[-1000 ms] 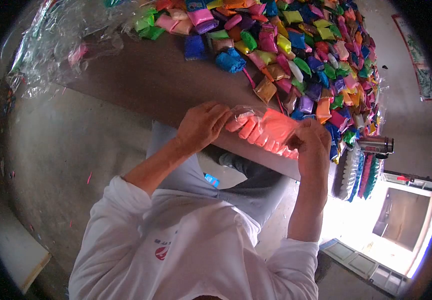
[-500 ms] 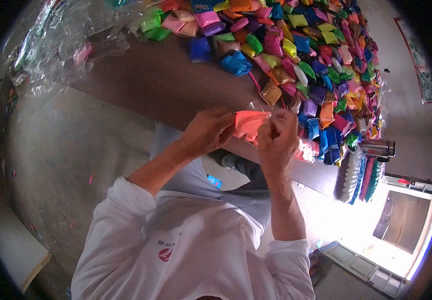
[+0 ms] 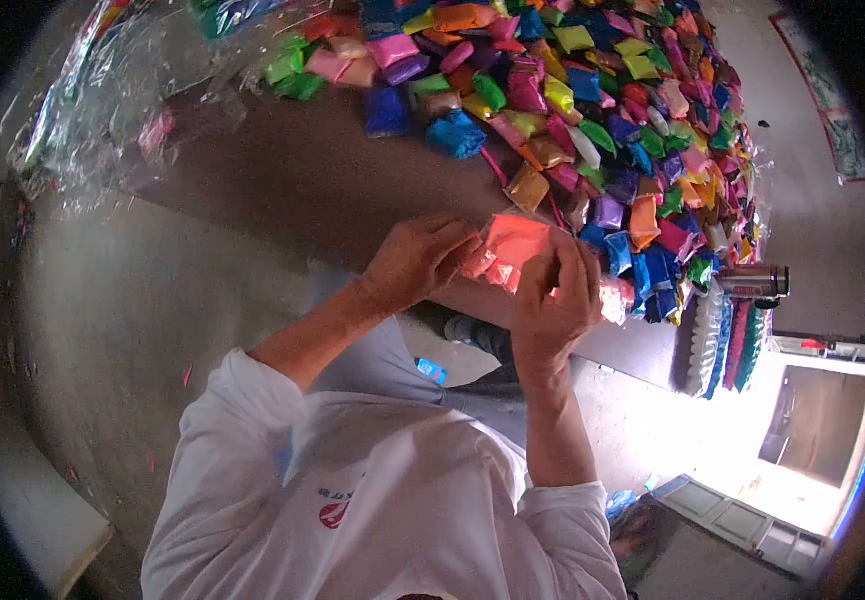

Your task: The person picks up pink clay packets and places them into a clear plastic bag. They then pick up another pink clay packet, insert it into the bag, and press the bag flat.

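Note:
Between my two hands, above the table's near edge, is a small shiny plastic packet (image 3: 515, 238) with coral-orange contents. My left hand (image 3: 414, 265) pinches its left side, fingertips pressed together. At the right side my right hand (image 3: 559, 300) is closed on the packet, its fingers covering that edge. Just beyond the hands, a large heap of colourful small packets (image 3: 592, 90) spreads over the table. A gold-brown packet (image 3: 526, 189) lies nearest the hands. More shiny coral-orange packaging (image 3: 616, 298) shows to the right of my right hand.
Crumpled clear plastic (image 3: 117, 110) covers the far left of the brown table (image 3: 282, 165). A metal cylinder (image 3: 755, 281) and ridged coloured strips (image 3: 727, 345) are at the right. A blue item (image 3: 431, 371) lies on the floor by my feet.
The coral-orange packet has turned and shifted slightly right, showing a flatter, brighter face. My right hand has lowered a little and rotated. Both hands keep hold.

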Action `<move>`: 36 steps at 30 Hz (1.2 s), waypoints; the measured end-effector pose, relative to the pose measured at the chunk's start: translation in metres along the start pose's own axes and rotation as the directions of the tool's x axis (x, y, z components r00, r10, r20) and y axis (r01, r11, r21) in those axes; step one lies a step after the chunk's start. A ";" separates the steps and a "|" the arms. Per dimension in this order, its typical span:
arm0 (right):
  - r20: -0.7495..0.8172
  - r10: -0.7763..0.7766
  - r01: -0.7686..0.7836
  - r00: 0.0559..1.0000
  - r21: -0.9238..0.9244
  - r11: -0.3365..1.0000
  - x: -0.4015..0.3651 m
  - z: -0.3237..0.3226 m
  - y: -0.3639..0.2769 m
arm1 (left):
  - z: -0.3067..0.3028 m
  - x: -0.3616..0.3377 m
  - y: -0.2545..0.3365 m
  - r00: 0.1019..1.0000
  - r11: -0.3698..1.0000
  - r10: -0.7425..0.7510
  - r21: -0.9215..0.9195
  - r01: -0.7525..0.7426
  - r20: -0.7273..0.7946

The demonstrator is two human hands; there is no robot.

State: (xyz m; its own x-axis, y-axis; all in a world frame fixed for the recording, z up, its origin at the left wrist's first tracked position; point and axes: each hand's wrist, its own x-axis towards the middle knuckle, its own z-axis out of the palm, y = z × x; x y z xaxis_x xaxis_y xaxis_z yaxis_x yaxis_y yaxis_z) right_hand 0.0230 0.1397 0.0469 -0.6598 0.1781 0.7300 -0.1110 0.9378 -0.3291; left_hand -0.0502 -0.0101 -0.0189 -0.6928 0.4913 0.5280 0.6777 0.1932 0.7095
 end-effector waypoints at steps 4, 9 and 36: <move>0.045 0.178 -0.183 0.983 0.121 0.976 -0.010 0.003 -0.007 | 0.004 0.011 0.007 0.999 0.999 0.044 0.000 -0.044 -0.032; 0.130 0.314 -0.337 0.940 0.224 0.915 -0.008 0.001 -0.010 | 0.006 0.003 0.000 0.999 1.000 0.021 -0.011 -0.020 0.042; 0.310 0.522 -0.603 0.795 0.307 0.736 0.004 -0.005 0.006 | 0.010 -0.001 -0.008 0.996 0.998 0.042 -0.039 -0.045 -0.078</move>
State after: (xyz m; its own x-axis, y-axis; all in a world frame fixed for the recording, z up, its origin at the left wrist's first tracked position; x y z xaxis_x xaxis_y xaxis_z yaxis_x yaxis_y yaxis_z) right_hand 0.0234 0.1473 0.0509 -0.8125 0.5385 0.2233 0.0876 0.4914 -0.8665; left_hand -0.0527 -0.0033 -0.0300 -0.6809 0.4315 0.5918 0.6980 0.1376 0.7028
